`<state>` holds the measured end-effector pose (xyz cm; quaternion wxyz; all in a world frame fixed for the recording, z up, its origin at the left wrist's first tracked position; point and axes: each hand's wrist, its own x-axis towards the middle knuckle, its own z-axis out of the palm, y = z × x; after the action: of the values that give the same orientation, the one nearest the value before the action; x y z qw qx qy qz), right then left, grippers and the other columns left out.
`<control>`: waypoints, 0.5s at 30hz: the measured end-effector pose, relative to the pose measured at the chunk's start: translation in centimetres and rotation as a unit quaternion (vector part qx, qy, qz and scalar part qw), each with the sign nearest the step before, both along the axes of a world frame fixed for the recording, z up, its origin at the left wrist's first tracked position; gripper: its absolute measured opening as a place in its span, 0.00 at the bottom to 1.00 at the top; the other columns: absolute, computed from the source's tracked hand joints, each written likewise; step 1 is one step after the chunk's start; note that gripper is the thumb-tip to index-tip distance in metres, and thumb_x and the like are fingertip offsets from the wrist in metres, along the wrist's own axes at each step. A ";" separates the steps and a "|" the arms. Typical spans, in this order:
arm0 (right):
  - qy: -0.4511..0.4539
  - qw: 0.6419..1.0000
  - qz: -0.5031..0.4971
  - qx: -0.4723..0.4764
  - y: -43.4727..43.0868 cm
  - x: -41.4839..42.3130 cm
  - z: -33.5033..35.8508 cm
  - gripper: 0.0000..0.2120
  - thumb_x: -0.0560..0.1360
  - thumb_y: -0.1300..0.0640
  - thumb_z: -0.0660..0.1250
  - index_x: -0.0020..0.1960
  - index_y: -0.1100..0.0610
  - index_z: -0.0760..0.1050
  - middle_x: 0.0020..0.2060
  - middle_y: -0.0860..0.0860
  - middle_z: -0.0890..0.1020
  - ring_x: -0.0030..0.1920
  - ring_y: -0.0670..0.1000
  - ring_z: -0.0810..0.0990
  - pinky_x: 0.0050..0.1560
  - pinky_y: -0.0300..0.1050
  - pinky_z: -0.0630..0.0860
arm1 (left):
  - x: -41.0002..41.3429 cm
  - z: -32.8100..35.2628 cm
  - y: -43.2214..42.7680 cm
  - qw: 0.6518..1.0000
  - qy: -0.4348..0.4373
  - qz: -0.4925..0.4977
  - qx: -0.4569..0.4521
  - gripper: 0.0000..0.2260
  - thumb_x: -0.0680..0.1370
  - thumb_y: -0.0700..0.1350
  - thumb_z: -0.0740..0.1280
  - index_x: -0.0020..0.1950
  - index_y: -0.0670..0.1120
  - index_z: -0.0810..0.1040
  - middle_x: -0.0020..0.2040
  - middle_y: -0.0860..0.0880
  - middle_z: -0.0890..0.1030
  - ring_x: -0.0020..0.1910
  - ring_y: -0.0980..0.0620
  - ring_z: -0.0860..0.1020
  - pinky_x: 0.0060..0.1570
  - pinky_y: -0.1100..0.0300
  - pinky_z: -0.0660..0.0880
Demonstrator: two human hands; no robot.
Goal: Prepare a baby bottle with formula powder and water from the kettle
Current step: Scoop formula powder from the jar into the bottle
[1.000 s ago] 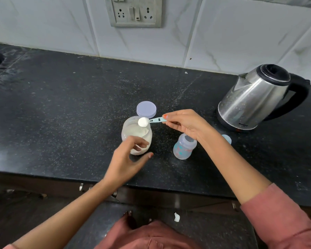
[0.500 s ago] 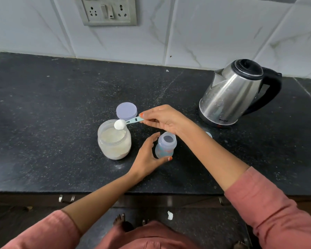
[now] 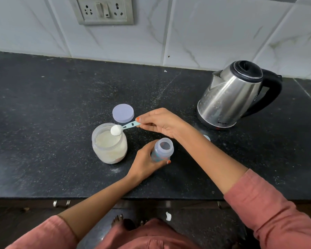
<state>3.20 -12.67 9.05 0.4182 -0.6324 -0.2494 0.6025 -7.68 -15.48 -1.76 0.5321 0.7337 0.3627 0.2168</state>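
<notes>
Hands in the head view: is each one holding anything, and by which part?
The right hand pinches the powder-filled scoop by the end of its handle; the left hand grips the open baby bottle around its body.

A black speckled bench [image 3: 43, 123] is running beneath white veined wall tiles [image 3: 205, 33] carrying a grey socket plate [image 3: 104, 10]. Below its front edge, a dark floor [image 3: 196, 229] is showing.

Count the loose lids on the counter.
2: purple lid behind the powder jar; what looks like a pale cap, mostly hidden by the right forearm, near the kettle.
</notes>
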 end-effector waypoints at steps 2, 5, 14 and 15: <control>-0.001 1.000 0.003 0.004 -0.1 -0.1 0.1 0.07 0.72 0.67 0.68 0.49 0.66 0.77 0.39 0.54 0.81 0.39 0.46 0.80 0.39 0.33 0.80 | -0.6 0.2 -0.2 1.000 0.004 -0.005 -0.001 0.29 0.65 0.44 0.77 0.64 0.50 0.71 0.58 0.55 0.76 0.57 0.61 0.74 0.55 0.73 0.68; -0.010 1.000 0.007 0.004 -0.3 -0.2 0.3 0.08 0.72 0.67 0.68 0.50 0.66 0.78 0.40 0.54 0.81 0.39 0.46 0.80 0.39 0.33 0.80 | -1.8 0.7 -0.4 1.000 0.004 -0.007 0.001 0.28 0.65 0.44 0.77 0.62 0.54 0.70 0.57 0.57 0.76 0.55 0.64 0.74 0.55 0.74 0.68; -0.027 1.000 0.009 -0.006 -0.7 -1.7 0.1 0.05 0.72 0.66 0.68 0.48 0.63 0.78 0.40 0.54 0.81 0.40 0.46 0.80 0.39 0.33 0.80 | -6.4 2.2 -1.3 1.000 -0.006 0.005 -0.007 0.30 0.62 0.54 0.77 0.61 0.51 0.73 0.56 0.55 0.79 0.57 0.60 0.76 0.58 0.63 0.73; -0.025 1.000 0.007 -0.004 -0.7 -1.8 0.0 0.05 0.72 0.66 0.68 0.48 0.64 0.78 0.39 0.54 0.81 0.40 0.46 0.80 0.39 0.33 0.80 | -6.9 2.5 -1.3 1.000 -0.006 0.008 -0.010 0.28 0.62 0.52 0.78 0.60 0.52 0.73 0.55 0.56 0.79 0.56 0.61 0.76 0.56 0.65 0.73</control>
<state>1.37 -13.39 9.06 0.4048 -0.6475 -0.2616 0.5903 -14.57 -16.75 0.70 0.5401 0.7237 0.3678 0.2219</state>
